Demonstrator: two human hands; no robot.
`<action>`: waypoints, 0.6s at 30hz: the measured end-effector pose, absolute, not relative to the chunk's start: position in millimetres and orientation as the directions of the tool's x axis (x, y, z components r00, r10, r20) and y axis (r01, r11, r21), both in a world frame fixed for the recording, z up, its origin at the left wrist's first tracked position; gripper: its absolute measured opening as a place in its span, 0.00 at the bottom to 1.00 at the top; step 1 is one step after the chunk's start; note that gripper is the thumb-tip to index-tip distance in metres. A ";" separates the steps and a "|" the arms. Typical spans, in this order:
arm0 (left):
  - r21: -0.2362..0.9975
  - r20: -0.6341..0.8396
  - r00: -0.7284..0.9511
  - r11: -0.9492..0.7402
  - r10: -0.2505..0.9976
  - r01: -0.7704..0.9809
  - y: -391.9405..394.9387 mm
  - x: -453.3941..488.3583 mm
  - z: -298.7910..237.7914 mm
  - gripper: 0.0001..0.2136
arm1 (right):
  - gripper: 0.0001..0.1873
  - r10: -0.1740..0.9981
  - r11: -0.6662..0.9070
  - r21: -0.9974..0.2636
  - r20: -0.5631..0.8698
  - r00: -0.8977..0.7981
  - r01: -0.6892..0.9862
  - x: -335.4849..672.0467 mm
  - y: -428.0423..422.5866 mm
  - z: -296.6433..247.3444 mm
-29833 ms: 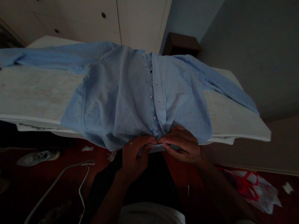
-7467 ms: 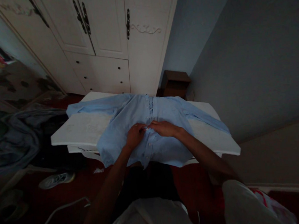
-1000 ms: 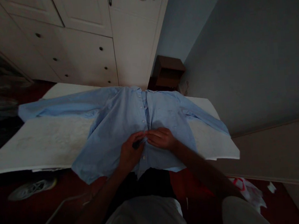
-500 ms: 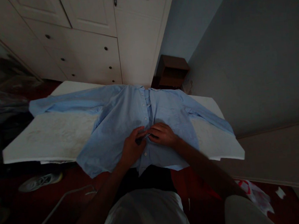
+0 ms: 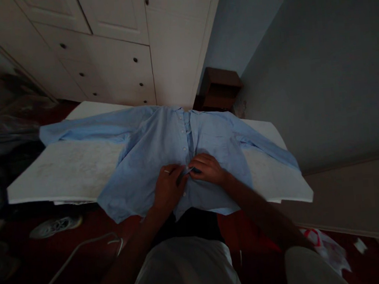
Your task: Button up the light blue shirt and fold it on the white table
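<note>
A light blue button-up shirt (image 5: 150,150) lies spread, front up, across a white ironing board (image 5: 79,169), its sleeves stretched out to both sides. The upper front gapes at the middle, and pale buttons run down the left-hand edge. Low on the front, my left hand (image 5: 170,185) pinches the button edge. My right hand (image 5: 208,169) meets it from the other side, its fingers closed on the facing edge of the shirt. A bit of folded cloth shows between the fingertips; the button there is hidden.
Behind the board stands a white wardrobe (image 5: 110,65) with drawers, and a small brown cabinet (image 5: 221,86) beside it. Dark clothes (image 5: 7,149) are heaped at the left. A shoe (image 5: 56,226), a white cord (image 5: 70,258) and a plastic bag (image 5: 328,249) lie on the red floor.
The fingers of my left hand have shifted and straightened a little at the shirt's edge. My right hand keeps its pinch in nearly the same place. The view has moved slightly.
</note>
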State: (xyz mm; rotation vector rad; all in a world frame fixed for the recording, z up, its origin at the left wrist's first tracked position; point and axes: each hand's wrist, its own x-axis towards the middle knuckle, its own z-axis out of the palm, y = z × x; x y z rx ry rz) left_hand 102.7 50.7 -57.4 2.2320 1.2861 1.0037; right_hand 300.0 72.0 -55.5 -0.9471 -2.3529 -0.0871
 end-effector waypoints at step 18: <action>0.396 0.410 0.467 -0.614 0.784 0.682 46.9 109.2 -47.3 0.09 | 0.12 0.710 0.697 -0.286 0.401 -0.579 0.657 303.3 67.5 -52.3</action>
